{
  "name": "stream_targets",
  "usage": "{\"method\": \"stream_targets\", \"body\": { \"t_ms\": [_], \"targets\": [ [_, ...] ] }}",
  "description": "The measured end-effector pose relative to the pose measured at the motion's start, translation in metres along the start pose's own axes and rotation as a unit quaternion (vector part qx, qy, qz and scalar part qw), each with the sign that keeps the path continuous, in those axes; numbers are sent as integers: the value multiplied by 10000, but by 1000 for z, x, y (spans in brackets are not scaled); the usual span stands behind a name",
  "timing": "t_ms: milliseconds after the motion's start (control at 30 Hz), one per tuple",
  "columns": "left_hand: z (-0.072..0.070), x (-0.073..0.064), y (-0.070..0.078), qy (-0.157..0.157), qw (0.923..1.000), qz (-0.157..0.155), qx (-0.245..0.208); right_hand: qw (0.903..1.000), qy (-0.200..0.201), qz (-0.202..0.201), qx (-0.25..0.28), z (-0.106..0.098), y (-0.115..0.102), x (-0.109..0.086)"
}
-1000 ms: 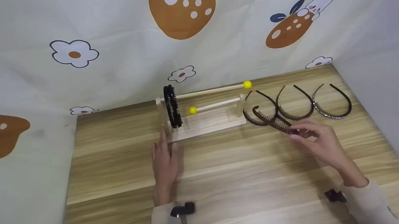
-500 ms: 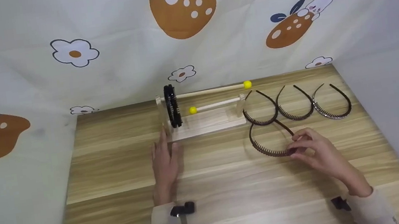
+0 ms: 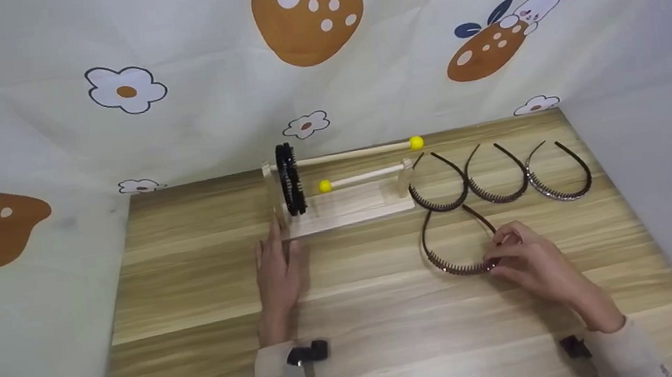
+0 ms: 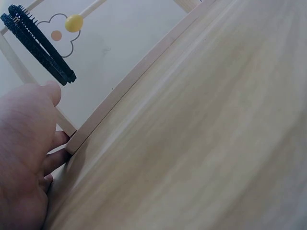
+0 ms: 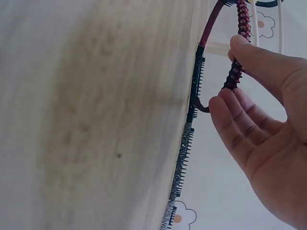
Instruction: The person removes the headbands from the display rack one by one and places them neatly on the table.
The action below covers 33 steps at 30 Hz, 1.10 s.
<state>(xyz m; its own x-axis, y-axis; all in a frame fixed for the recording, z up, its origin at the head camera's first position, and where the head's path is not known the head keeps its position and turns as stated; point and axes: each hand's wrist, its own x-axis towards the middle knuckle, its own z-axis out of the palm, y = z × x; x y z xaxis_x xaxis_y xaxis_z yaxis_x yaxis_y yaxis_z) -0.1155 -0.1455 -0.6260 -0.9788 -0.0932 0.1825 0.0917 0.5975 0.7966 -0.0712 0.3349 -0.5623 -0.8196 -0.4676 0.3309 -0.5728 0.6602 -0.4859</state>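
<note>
My right hand (image 3: 534,263) pinches the side of a dark reddish-brown toothed headband (image 3: 467,270), whose ends point away from me. In the right wrist view, thumb and fingers hold this headband (image 5: 243,21), with beads along its outside. My left hand (image 3: 278,280) lies at the front left corner of a wooden rack (image 3: 355,209), fingers extended. The left wrist view shows the left hand (image 4: 29,148) touching that rack's corner. Black headbands (image 3: 290,178) hang together on the rack's upper rod, near its left post.
Three dark headbands lie in a row behind my right hand: a left one (image 3: 442,205), a middle one (image 3: 503,197) and a glittery one (image 3: 564,195). Yellow balls cap the rack's upper rod (image 3: 357,154) and lower rod (image 3: 367,176). A patterned cloth (image 3: 204,121) stands behind the table.
My right hand has brought the brown headband toward me, turning it from a slanted pose so its loop opens to view. The left hand and rack have stayed in place.
</note>
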Motion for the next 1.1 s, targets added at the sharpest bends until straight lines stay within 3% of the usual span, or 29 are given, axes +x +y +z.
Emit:
{"method": "stream_targets", "body": {
  "t_ms": [400,1100],
  "targets": [
    [-1,-1,1,-26,10000,-67,28,9986,-441,173,223,8,10,-5],
    [-2,-1,3,-108,9999,-118,-37,9983,-395,431,43,10,6,-7]
  ]
}}
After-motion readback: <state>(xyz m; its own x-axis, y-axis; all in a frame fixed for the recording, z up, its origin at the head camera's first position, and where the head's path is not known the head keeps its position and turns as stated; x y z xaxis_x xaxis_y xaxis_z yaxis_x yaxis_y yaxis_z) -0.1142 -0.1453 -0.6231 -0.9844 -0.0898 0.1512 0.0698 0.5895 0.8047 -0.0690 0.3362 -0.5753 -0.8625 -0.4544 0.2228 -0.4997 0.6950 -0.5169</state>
